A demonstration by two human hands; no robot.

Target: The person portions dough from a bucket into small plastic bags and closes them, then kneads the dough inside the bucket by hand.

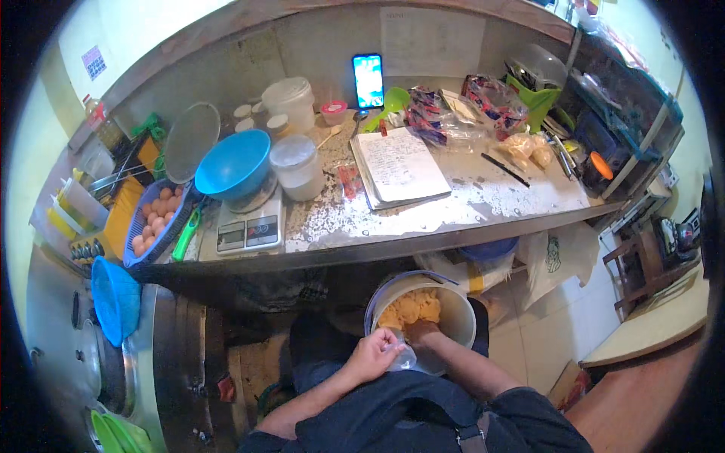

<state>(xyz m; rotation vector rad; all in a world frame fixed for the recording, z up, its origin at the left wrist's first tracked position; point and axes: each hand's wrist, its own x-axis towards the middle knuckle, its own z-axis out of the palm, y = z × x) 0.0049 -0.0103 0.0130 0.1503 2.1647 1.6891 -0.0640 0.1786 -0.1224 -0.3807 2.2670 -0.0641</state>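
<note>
A pale grey bucket (465,314) stands between my knees, with a soft orange-yellow dough-like mass (410,308) inside it. My right hand (423,334) reaches down into the bucket and touches this mass; its fingers are hidden there. Beside it, over the bucket's near rim, my left hand (375,355) pinches a small piece of clear plastic (403,359) that looks like a bag. The lower part of the plastic hangs in front of my lap.
Ahead runs a worn worktop (340,223) with a digital scale (249,232), a blue bowl (235,164), an open handwritten notebook (402,167) and a lit phone (368,82). Eggs fill a blue basket (133,226) at left. Two filled plastic bags (524,148) lie at right.
</note>
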